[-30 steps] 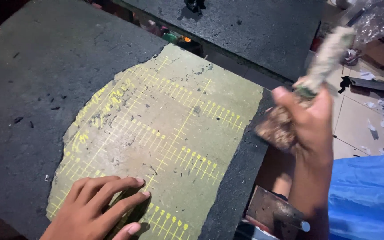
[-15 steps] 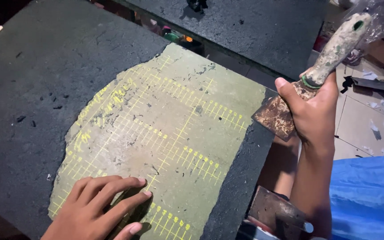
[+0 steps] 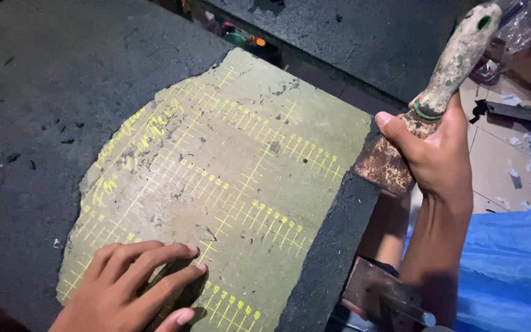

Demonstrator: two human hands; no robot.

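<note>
Down below, the left hand (image 3: 131,284) lies flat and open on one worn green cutting mat (image 3: 216,184), near its bottom edge. One rusty scraper (image 3: 428,110) sits gripped in the right hand (image 3: 434,157), blade touching the mat's right edge, beside two dark foam sheets (image 3: 44,110).

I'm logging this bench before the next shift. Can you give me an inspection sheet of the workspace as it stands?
Surface: dark rough sheet, scattered black crumbs.
Job's things: green cutting mat with yellow grid, partly bared; rusty scraper at its right edge.
Clutter: scraps on the tiled floor.
Grippers: left hand flat on the mat; right hand grips the scraper.
Cables: nothing seen.
Surroundings: blue cloth, second dark sheet.
</note>
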